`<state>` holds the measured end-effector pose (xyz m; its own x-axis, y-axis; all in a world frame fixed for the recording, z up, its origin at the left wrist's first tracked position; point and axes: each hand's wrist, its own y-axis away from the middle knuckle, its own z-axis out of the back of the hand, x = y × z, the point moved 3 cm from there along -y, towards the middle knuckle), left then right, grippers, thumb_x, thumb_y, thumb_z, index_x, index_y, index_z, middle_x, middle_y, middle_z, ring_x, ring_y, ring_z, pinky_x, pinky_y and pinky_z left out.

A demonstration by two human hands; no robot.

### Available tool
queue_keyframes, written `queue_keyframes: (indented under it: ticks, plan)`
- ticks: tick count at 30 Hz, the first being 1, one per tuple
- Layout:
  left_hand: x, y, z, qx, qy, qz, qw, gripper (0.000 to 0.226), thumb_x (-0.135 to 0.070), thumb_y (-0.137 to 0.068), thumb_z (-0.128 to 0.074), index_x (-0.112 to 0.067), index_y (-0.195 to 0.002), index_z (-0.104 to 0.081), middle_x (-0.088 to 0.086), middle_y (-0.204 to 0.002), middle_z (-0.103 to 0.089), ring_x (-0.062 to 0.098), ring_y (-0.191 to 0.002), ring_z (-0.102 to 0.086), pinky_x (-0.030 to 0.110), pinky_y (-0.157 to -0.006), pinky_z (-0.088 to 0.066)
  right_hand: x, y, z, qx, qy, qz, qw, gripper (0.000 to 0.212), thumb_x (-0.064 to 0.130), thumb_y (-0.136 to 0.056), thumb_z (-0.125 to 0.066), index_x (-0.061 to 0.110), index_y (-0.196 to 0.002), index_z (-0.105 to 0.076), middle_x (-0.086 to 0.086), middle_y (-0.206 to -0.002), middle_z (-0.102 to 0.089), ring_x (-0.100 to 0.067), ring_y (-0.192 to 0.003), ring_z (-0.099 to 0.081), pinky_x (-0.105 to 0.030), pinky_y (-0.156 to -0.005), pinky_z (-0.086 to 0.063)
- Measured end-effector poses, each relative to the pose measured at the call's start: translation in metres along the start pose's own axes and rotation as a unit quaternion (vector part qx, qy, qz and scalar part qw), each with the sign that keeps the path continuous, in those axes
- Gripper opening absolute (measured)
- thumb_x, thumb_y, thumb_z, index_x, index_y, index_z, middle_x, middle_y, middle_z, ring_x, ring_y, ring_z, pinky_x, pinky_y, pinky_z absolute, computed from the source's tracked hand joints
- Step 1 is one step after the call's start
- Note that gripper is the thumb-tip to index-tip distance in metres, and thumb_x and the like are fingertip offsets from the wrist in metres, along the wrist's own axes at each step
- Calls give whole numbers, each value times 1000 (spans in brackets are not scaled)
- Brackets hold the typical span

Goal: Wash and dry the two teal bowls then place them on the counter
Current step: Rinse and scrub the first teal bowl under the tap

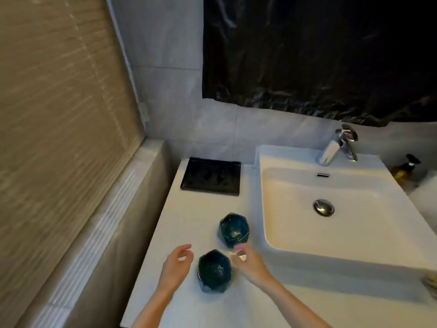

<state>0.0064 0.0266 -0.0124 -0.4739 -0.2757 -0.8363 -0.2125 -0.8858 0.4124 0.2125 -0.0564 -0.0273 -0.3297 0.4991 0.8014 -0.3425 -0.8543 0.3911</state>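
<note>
Head view: the near bowl [214, 271] and far bowl [234, 230] stand on the counter [189, 216] beside the sink [272, 242] — your left hand [176, 266] and right hand [248, 261], loosely curled, seemingly empty, flank the near one — probably glazed, hard, breakable, so hold its faceted sides.

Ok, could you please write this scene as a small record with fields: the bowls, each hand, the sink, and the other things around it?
bowls: near teal bowl and far teal bowl, both upright on the white counter, left of the sink
left: left hand beside the near teal bowl, fingers loosely curled, holding nothing
right: right hand between the two bowls; contact or grip unclear
water: faucet, no stream visible
tray: black tray at the counter's back
bottle: pump bottle right of the sink
</note>
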Motion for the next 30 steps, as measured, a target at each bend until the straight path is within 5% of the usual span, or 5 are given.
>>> queue_keyframes:
  ticks: [7,11,16,24,30]
  plan:
    - [30,-5,-24,162,-32,103,981,49,-30,-95,-55,-19,-140,-39,10,-136,-49,22,-116,-51,25,-77,-49,-5,-3,-42,43,171,-91,980,39,31,-97,-46,17,-133,-40,-10,-126,-53,-30,-98,-60,-33,-72,-54]
    - [39,-8,-30,135,-22,77,988,45,-19,-93,-57,-14,-136,-44,13,-134,-53,19,-103,-55,20,-67,-52,-9,-3,-54,29,192,-100,976,35,21,-101,-33,15,-135,-37,-15,-128,-55,-31,-109,-57,-35,-90,-47]
    - [38,-6,-27,127,9,72,989,38,-13,-89,-62,-18,-126,-52,12,-125,-58,20,-104,-57,24,-74,-55,-5,1,-48,39,201,-70,976,34,17,-100,-35,11,-134,-37,-16,-119,-59,-31,-102,-59,-36,-86,-49]
    - [-34,24,-28,201,129,40,970,42,-30,-84,-70,-41,-120,-50,4,-117,-61,22,-101,-66,32,-77,-59,40,27,32,27,91,3,996,29,22,-101,-36,23,-128,-44,-13,-91,-67,-28,-69,-70,-39,-68,-59]
    - [-114,33,-86,200,204,13,958,44,-19,-83,-71,-30,-123,-57,7,-115,-64,27,-88,-72,38,-75,-59,48,31,135,-18,78,28,996,33,28,-100,-40,21,-132,-46,-10,-80,-71,-16,-61,-70,-26,-60,-59]
